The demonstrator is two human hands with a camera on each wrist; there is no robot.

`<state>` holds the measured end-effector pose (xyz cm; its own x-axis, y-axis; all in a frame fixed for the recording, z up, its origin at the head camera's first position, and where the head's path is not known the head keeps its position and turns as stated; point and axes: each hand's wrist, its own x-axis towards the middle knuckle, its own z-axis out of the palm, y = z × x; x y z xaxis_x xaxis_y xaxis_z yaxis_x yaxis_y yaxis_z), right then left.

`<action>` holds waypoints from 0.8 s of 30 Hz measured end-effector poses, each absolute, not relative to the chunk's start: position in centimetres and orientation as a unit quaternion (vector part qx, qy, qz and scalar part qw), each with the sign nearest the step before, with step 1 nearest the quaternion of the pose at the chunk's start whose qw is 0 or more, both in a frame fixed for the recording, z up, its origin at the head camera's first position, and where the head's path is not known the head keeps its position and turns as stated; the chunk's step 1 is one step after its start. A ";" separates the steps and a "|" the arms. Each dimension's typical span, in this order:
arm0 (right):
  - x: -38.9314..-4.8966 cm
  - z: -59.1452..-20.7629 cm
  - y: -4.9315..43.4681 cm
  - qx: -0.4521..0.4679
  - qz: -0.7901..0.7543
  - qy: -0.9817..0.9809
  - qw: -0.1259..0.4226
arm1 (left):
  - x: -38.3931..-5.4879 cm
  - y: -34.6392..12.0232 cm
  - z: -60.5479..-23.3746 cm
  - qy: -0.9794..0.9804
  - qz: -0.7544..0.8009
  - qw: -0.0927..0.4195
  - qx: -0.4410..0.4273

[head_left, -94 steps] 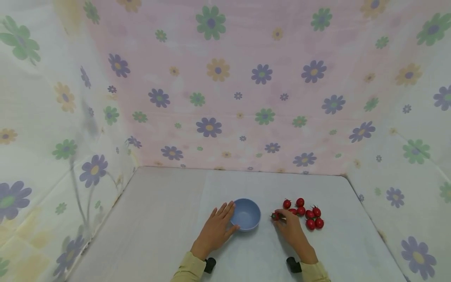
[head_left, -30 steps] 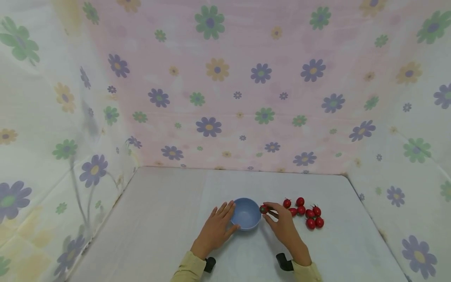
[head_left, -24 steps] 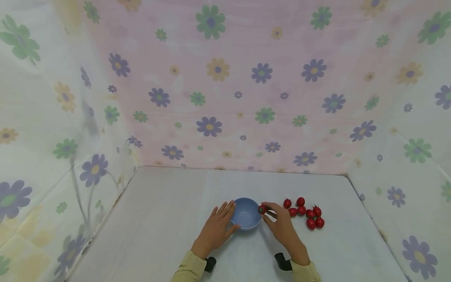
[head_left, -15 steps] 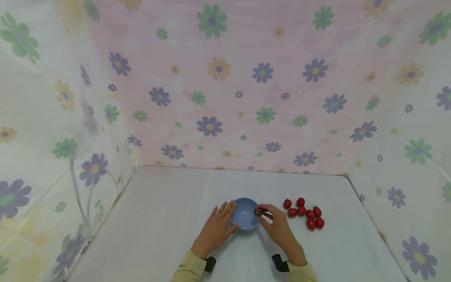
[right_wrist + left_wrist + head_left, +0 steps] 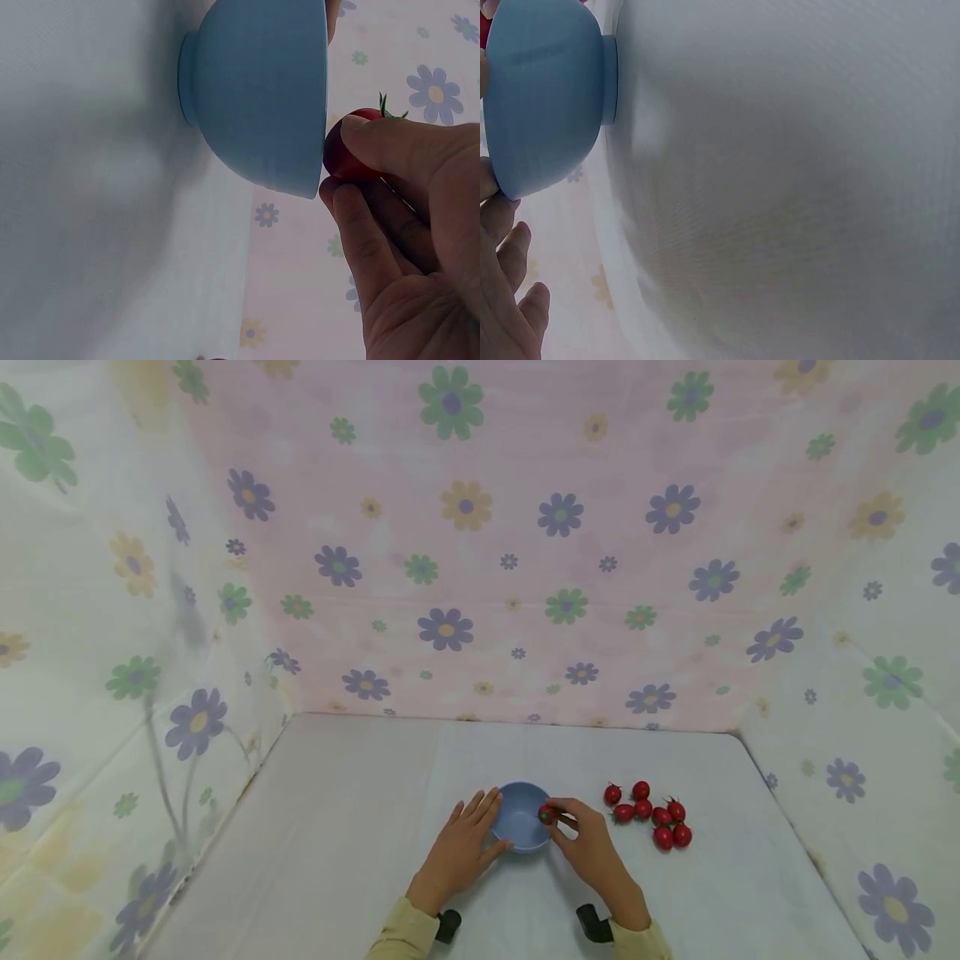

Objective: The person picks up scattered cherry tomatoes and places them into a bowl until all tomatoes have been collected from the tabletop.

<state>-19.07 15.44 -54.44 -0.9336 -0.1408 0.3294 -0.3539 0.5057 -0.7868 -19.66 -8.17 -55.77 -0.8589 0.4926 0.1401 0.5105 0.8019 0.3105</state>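
Note:
A light blue bowl (image 5: 517, 822) stands upright on the white table. My left hand (image 5: 460, 847) rests against its left side, with straight fingers at the rim and the thumb by the near edge. My right hand (image 5: 588, 847) pinches a red cherry tomato (image 5: 547, 814) with a green stem between thumb and fingertips. In the right wrist view this tomato (image 5: 346, 154) is at the level of the rim of the bowl (image 5: 262, 97). The left wrist view catches the outside of the bowl (image 5: 547, 97) and some fingers of the left hand (image 5: 506, 277).
To the right of the bowl several cherry tomatoes (image 5: 642, 809) lie loose on the table (image 5: 360, 827). Flower-patterned cloth (image 5: 480, 568) walls the table in at the back and on both sides.
My right hand has carried the cherry tomato left, from beside the loose tomatoes to over the right rim of the bowl. The left hand and the bowl have stayed in place.

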 end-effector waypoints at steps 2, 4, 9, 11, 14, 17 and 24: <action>-19.0 -54.4 15.4 0.144 0.478 -0.860 0.107 | -19.5 -8.2 -55.6 -0.949 -0.174 0.026 -0.263; -18.9 -54.3 15.3 0.145 0.478 -0.860 0.103 | -19.4 -8.2 -55.6 -0.948 -0.178 0.025 -0.262; -18.8 -54.0 15.0 0.143 0.480 -0.861 0.089 | -19.4 -8.2 -55.6 -0.949 -0.178 0.024 -0.261; -18.8 -53.9 15.0 0.141 0.480 -0.862 0.084 | -19.4 -8.2 -55.6 -0.948 -0.179 0.025 -0.262; -18.8 -54.0 15.0 0.141 0.479 -0.862 0.082 | -19.4 -8.2 -55.7 -0.948 -0.177 0.026 -0.264; -18.8 -54.1 15.0 0.141 0.476 -0.864 0.085 | -19.4 -8.1 -55.7 -0.948 -0.175 0.026 -0.264; -18.8 -53.9 15.0 0.127 0.472 -0.869 0.078 | -19.6 -8.1 -55.7 -0.948 -0.174 0.028 -0.265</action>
<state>-18.79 14.96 -53.89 -0.9554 -0.1475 0.2559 -0.2950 0.5212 -0.8008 -19.60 -8.07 -55.70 -0.8585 0.4920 0.1448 0.5114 0.7995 0.3150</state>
